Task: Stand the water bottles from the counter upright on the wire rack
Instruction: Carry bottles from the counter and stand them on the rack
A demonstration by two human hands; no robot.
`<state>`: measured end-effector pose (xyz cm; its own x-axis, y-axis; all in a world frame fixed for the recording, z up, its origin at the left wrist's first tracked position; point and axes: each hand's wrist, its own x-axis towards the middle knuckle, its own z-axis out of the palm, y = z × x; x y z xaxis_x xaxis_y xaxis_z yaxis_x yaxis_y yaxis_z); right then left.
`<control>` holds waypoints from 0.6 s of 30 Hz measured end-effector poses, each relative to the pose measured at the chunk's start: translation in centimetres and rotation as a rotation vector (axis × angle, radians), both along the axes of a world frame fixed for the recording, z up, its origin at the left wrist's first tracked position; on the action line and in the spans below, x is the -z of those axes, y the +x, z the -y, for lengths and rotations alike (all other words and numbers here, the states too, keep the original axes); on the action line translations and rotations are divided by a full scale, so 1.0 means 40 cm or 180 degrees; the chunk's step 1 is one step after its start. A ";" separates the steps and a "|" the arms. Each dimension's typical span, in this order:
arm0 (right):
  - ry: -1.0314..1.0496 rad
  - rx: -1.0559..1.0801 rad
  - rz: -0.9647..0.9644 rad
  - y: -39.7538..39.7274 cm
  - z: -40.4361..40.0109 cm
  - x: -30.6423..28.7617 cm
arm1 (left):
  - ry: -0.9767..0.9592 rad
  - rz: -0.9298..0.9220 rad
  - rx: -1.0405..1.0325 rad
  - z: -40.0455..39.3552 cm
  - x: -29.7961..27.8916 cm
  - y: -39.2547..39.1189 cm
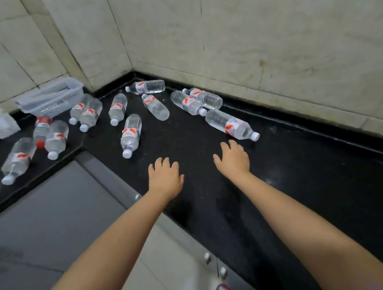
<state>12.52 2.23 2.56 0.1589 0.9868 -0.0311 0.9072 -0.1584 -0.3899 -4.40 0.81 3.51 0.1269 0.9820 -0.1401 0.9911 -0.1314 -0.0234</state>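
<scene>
Both my hands hover spread and empty over the black counter [300, 178], left hand [164, 178] beside right hand [233, 159]; water bottles [130, 135] lie scattered beyond.

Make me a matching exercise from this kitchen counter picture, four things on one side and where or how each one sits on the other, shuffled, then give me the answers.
Things
1. plastic basket
2. red-capped bottle
3. bottle nearest the right hand
4. left hand

Places or states
A. lying on its side, white cap pointing right
B. at the left, tipped against the tiled wall
C. open, held over the black counter, holding nothing
D. wedged among the clear bottles at the left

Pairs: 1-B, 2-D, 3-A, 4-C
</scene>
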 end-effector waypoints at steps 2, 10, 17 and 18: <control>-0.0033 0.0116 -0.0023 0.005 -0.082 0.012 | 0.0021 -0.0031 0.0117 -0.092 -0.004 -0.004; -0.0270 0.0376 0.0055 0.022 -0.326 0.107 | -0.0195 -0.0386 0.0742 -0.402 0.076 -0.037; 0.0054 0.1047 -0.0093 0.051 -0.504 0.102 | -0.0166 -0.0272 0.1309 -0.740 0.117 -0.029; -0.0069 0.1082 0.0030 0.050 -0.525 0.108 | -0.0161 -0.0258 0.1419 -0.788 0.118 -0.022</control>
